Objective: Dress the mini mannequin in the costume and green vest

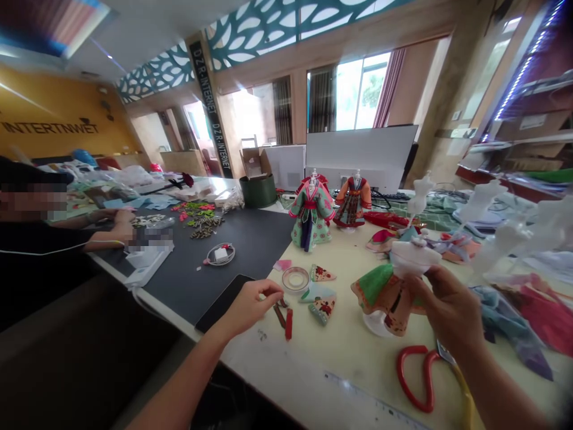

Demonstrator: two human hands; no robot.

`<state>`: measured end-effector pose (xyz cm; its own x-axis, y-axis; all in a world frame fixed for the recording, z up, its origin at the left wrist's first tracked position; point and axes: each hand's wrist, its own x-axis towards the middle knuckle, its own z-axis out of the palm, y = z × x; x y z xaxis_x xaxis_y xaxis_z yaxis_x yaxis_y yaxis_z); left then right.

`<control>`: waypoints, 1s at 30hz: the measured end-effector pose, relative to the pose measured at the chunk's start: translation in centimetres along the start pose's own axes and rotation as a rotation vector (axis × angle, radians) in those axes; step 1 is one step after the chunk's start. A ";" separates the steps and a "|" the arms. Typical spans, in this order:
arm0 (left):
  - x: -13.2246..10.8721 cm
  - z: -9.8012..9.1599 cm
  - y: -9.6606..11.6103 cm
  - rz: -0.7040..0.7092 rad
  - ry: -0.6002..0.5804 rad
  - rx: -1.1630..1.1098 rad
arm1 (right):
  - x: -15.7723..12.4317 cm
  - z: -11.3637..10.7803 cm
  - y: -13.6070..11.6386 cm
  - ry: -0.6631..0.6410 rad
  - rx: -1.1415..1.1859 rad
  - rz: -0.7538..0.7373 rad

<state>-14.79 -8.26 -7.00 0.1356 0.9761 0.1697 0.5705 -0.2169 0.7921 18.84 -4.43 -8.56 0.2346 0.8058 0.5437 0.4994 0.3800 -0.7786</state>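
the left hand [251, 304] is pinched shut, thumb and fingertips closed on something small and thin that cannot be made out, just above the narrow red and brown fabric strips [285, 316] lying on the pale, smooth tabletop [349, 352]. the right hand [450, 304] is closed around a small white plastic mannequin [414, 257], tilted on its side, with a green and floral-print skirt [382, 295] gathered in soft folds around its lower half; its round clear base rests low, close to the tabletop. between the hands lie wedge-shaped printed cloth pieces [323, 301] and a shallow round clear dish [295, 278]. near the right wrist sit red-handled scissors [414, 376] with looped grips. further back stand two dressed mannequins, one in a mint floral robe [311, 216], one in an orange robe [353, 202]. a dark matte mat [242, 245] covers the tabletop's left part, where another person's hand [120, 222] rests.
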 end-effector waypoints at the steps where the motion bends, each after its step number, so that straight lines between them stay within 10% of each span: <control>1: -0.2 0.7 -0.1 0.012 -0.015 0.045 | 0.0 0.0 0.0 0.006 -0.005 -0.002; 6: -1.1 6.1 -0.4 0.178 -0.070 0.346 | -0.1 0.3 0.4 0.016 0.033 -0.032; 12: -0.5 10.4 0.0 0.059 -0.024 0.526 | -0.3 0.3 0.6 0.018 0.059 -0.070; 30: 1.4 10.2 0.5 -0.068 0.133 -0.134 | 0.1 0.4 -1.8 0.021 0.032 -0.147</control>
<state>-6.06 -7.07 -12.37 -0.0133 0.9832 0.1819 0.4604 -0.1555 0.8740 17.67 -4.85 -7.18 0.1785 0.7305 0.6592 0.5030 0.5080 -0.6992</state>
